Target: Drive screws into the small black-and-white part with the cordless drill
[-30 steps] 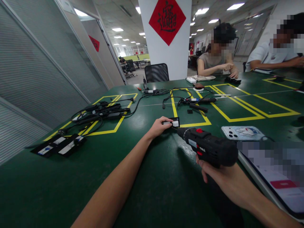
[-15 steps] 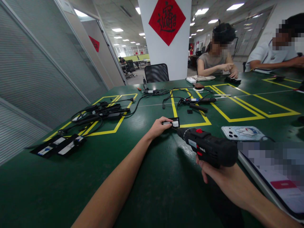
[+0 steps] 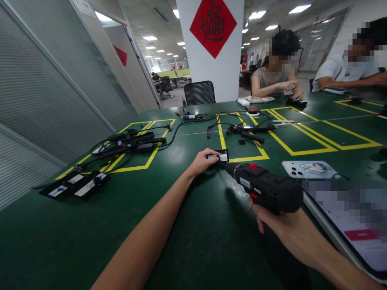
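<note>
My right hand [image 3: 272,219] is wrapped round the grip of a black cordless drill [image 3: 266,187] with red details. The drill lies level and points left, its thin bit reaching the near edge of a small black piece with a white strip [image 3: 223,156]. My left hand [image 3: 204,162] pinches that piece from its left side and steadies it on the green table [image 3: 193,225]. The bit's very tip is too small to tell whether it is inside the piece. Part of the piece is hidden under my left fingers.
Two similar black pieces with white strips [image 3: 89,186] lie at the left, before a heap of black cables [image 3: 130,143]. A pen-shaped electric tool [image 3: 256,127] lies beyond my hands. A phone [image 3: 311,169] and a tablet-like screen [image 3: 356,229] flank the drill's right. Two people sit across the table.
</note>
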`<control>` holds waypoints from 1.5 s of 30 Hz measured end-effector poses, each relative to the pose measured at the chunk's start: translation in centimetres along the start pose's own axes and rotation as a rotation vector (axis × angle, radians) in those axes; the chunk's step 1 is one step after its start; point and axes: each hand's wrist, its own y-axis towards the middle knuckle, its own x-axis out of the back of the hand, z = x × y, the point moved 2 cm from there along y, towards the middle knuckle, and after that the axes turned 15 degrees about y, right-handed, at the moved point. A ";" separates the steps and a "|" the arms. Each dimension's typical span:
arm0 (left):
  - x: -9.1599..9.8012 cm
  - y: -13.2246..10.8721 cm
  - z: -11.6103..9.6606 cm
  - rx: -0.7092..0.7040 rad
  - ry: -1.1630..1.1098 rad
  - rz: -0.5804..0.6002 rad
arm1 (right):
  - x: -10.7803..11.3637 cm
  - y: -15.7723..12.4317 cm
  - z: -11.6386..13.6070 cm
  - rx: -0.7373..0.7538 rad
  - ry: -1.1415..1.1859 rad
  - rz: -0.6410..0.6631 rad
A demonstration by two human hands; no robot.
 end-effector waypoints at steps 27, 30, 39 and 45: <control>0.1 0.0 -0.3 0.008 0.009 -0.004 | 0.0 -0.2 0.5 0.032 0.033 -0.019; 0.1 -0.1 -0.4 0.015 0.009 -0.005 | 0.0 -0.1 0.5 0.052 0.028 -0.017; 0.1 -0.1 -0.5 0.025 0.013 -0.011 | 0.0 -0.1 0.7 0.077 -0.002 -0.038; 0.1 -0.1 -0.6 0.017 0.018 -0.015 | 0.0 -0.1 0.7 0.072 0.015 -0.010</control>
